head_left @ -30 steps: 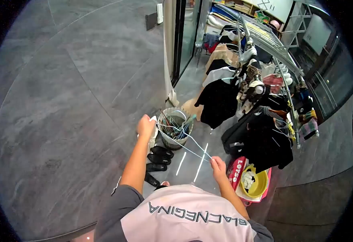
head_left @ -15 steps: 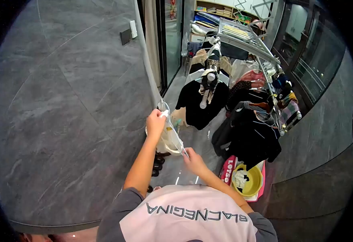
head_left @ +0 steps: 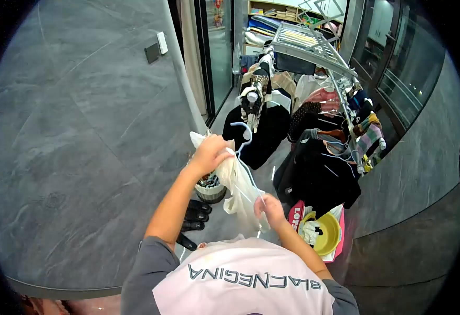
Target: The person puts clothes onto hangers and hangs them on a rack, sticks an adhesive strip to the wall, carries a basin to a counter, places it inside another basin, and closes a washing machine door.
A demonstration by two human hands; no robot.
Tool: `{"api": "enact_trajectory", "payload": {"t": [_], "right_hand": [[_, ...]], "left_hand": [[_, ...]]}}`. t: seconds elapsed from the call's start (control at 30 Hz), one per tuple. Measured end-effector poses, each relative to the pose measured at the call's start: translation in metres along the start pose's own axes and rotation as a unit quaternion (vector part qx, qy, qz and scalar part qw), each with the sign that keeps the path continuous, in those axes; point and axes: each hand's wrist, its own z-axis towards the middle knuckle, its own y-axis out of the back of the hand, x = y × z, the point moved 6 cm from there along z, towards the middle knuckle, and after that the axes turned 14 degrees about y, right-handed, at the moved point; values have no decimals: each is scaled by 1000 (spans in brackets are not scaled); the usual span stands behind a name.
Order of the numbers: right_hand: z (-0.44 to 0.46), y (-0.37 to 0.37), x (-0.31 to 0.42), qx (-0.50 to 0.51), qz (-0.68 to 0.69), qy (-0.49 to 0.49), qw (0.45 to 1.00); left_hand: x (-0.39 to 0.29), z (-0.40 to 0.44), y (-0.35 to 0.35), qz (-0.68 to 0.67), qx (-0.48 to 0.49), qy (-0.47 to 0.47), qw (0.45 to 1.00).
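My left hand (head_left: 211, 155) is closed on the upper part of a thin cream-white garment (head_left: 237, 181), which hangs down in folds. A pale blue clothes hanger (head_left: 243, 149) stands beside the cloth, its hook pointing up and its lower part running along the garment. At the hanger's lower end, my right hand (head_left: 272, 210) is closed on it, with the cloth's edge close to the fingers. Whether the garment is partly over the hanger I cannot tell.
Dark clothes (head_left: 322, 176) hang from a drying rack (head_left: 314, 50) ahead and to the right. Below them sits a yellow basin (head_left: 328, 233) with white cloth inside. A woven basket (head_left: 211, 193) and black shoes (head_left: 196, 212) are on the floor beneath my left arm.
The hanger has turned so its hook rises clear above the cloth. My left hand has moved slightly right, my right hand right and down, and more of the garment hangs visible.
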Motion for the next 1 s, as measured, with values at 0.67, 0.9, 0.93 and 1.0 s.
{"api": "enact_trajectory", "payload": {"t": [0.67,0.9,0.93,1.0], "right_hand": [[124,16,-46,-149,4,-97,984],[149,-2,-20,-114,-17,-66,991],[150,-6,-18,-94,-68,-42,992],[151,-19,-8,-46,-195,20,980]], "left_hand": [[92,-113,132,-68,-196,322,924],[123,-143,106,-29,-152,305,940],[123,-140,96,-20,-144,298,943],[119,-132,73,-23,-138,280,950]]}}
